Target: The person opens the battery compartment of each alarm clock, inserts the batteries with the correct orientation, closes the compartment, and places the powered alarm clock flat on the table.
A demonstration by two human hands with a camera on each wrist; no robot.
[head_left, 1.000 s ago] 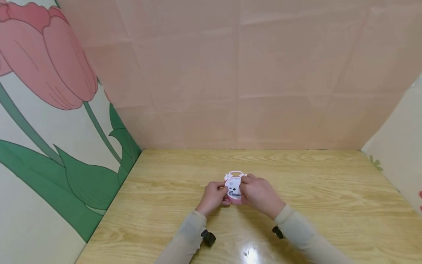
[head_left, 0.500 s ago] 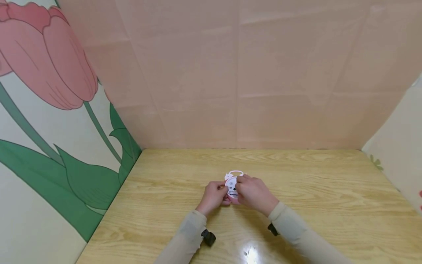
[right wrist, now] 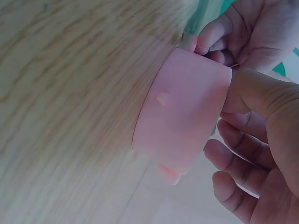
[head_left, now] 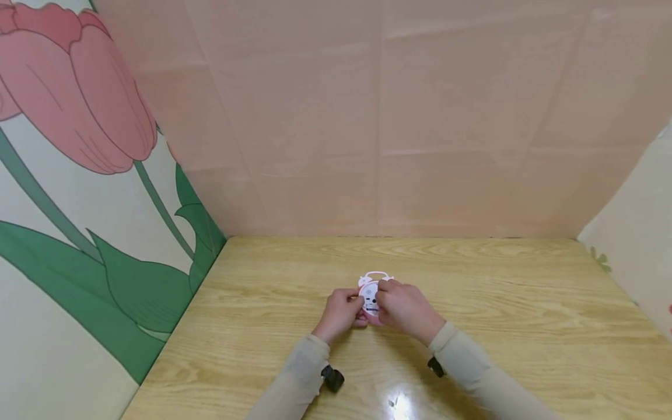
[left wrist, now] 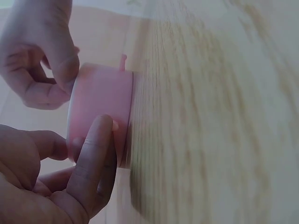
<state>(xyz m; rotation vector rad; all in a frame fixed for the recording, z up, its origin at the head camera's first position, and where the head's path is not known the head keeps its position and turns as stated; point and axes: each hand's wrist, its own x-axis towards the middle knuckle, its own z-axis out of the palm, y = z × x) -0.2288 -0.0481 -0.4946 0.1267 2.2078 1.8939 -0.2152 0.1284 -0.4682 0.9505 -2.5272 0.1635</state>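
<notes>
A pink twin-bell alarm clock (head_left: 370, 293) lies face down on the wooden table, its white back with small knobs and a battery slot turned up. My left hand (head_left: 338, 312) grips the clock's left rim, thumb on the back edge and fingers along the pink side (left wrist: 100, 98). Over the right part of the back is my right hand (head_left: 409, 309), its fingers bent and thumb tip right at the back near the battery slot. Whether the right fingertips pinch something small I cannot tell; they cover that spot. The right wrist view shows the smooth pink casing (right wrist: 182, 112) and a short foot.
The wood-grain table (head_left: 273, 274) extends around the clock. A pinkish-brown cloth wall (head_left: 378, 128) rises behind it, with a tulip-patterned panel (head_left: 94, 233) at left and a pale panel (head_left: 630, 233) at right. Black wrist cameras (head_left: 333, 378) hang under both sleeves.
My right hand has shifted slightly left over the clock's back, toward the battery slot. The slot shows whiter than one second ago. My left hand and the clock stay in place.
</notes>
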